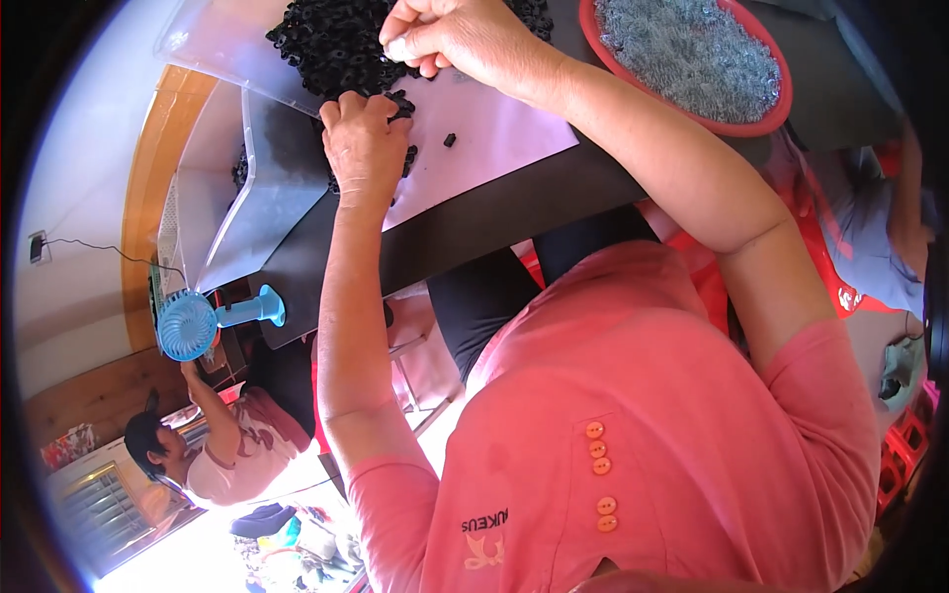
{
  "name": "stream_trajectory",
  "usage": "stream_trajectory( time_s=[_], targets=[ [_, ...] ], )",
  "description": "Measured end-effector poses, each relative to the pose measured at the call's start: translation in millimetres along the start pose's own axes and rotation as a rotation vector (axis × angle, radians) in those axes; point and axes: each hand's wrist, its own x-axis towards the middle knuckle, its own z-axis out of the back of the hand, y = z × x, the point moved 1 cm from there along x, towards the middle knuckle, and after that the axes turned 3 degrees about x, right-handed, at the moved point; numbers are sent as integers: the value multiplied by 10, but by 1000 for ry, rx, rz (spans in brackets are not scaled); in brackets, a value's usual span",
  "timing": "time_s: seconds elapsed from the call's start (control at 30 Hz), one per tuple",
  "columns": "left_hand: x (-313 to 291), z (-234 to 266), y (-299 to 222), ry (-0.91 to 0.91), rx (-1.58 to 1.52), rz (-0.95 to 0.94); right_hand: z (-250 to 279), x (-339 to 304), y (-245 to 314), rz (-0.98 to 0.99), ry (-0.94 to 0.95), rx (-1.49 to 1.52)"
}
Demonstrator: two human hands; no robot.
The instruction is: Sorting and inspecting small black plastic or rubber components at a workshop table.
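Note:
A heap of small black plastic parts [321, 44] lies on a pale pink sheet [494, 138] on the dark table. At the heap's near edge rests my left hand [366, 143], its fingers curled down over the black parts; whatever is under the fingertips is hidden. My right hand [460, 40] is raised just above the heap, thumb and fingers pinched together. Something pale shows at its thumb tip, too small to tell. One loose black part [450, 140] lies apart on the sheet, to the right of my left hand.
A red round basin [781, 99] full of small shiny metal pieces stands at the far right. Clear plastic bins [247, 188] line the left side. A blue fan [188, 324] is at the table's left edge. Another person [227, 445] sits beyond it.

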Motion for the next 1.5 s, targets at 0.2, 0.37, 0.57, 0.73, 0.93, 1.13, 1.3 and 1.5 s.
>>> stream_trajectory(
  time_s=[0.2, 0.37, 0.57, 0.73, 0.93, 1.13, 1.3, 1.5],
  targets=[
    [4, -2, -16, -148, -370, 63, 22, 52, -240, 27, 25, -98],
    [-81, 9, -98, -144, -90, -35, 20, -9, -203, -37, 49, -174],
    [-125, -64, -68, -122, -29, -16, 34, -30, -154, -54, 25, -161],
    [-128, -27, -101, -249, -178, -69, 24, -25, -164, -57, 19, -149],
    [-40, 103, -297, -16, -1243, 469, 12, -65, -110, -40, 44, -195],
    [70, 125, -299, -98, -1556, 578, -30, -64, -129, -61, 42, -198],
    [50, 83, -278, -136, -1636, 641, -57, -93, -100, -60, -10, -90],
    [10, 88, -263, -181, -1797, 678, -73, -115, -141, -103, 104, -164]
  ],
)
